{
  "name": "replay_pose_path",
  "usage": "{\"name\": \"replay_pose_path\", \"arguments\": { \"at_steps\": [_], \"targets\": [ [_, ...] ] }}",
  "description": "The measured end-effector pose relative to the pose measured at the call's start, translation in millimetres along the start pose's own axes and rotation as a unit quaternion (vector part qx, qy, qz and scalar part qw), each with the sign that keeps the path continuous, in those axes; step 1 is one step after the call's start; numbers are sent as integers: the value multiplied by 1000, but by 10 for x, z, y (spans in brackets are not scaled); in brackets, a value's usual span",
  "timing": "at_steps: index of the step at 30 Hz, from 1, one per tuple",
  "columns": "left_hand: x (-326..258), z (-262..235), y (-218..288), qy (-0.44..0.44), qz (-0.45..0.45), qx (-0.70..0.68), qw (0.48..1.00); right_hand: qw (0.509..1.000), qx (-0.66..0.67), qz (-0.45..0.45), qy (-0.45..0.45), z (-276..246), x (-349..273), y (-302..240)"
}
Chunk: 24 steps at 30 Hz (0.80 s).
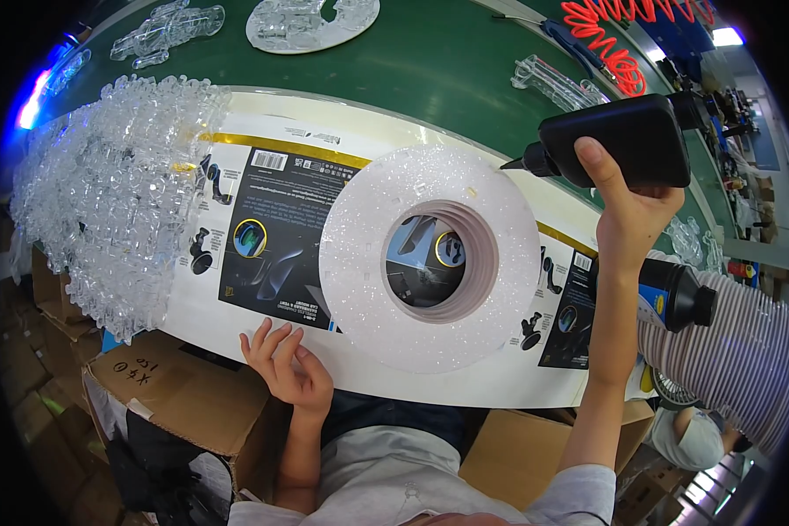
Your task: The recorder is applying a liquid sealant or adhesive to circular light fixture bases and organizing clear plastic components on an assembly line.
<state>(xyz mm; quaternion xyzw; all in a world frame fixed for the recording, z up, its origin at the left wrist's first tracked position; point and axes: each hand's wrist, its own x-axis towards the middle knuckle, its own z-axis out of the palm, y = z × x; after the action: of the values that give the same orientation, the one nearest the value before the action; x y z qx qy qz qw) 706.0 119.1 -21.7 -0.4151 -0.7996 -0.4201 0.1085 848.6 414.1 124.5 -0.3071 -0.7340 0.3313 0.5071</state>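
My right hand (627, 210) grips a black squeeze bottle (618, 140), held tilted on its side. Its thin nozzle points left, over the far right edge of a stack of white glittery rings (359, 263). Through the hole of the stack, the printed sheet beneath shows. My left hand (287, 361) rests at the near edge of the printed sheet (276, 228), left of the stack, palm up with loosely curled fingers apart and nothing in them.
A large pile of clear plastic parts (123, 202) covers the left. On the green table are a white disc (276, 35) with clear parts, pliers (574, 44) and a coiled red hose (622, 66). At right stands a dark bottle (675, 294) beside a ribbed hose (728, 359). Cardboard boxes (184, 394) stand near me.
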Motion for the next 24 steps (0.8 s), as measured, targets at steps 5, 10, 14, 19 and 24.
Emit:
{"name": "replay_pose_path", "arguments": {
  "at_steps": [5, 10, 14, 19, 24],
  "targets": [
    [6, 0, 2, -1, 0, 0, 1000, 1000, -9, -1, -5, -5, 2, 6],
    [10, 1, 0, 0, 0, 0, 1000, 1000, -11, -7, -2, 8, 9, 9],
    [7, -6, 0, -2, -1, 3, 1000, 1000, -11, -4, -6, 12, 2, 22],
    [0, 7, 8, -3, -3, -1, 1000, 1000, -13, -5, -27, -17, 15, 18],
    [-4, -4, -4, -1, -3, 0, 1000, 1000, -6, -1, -30, 5, 2, 36]
  ]
}}
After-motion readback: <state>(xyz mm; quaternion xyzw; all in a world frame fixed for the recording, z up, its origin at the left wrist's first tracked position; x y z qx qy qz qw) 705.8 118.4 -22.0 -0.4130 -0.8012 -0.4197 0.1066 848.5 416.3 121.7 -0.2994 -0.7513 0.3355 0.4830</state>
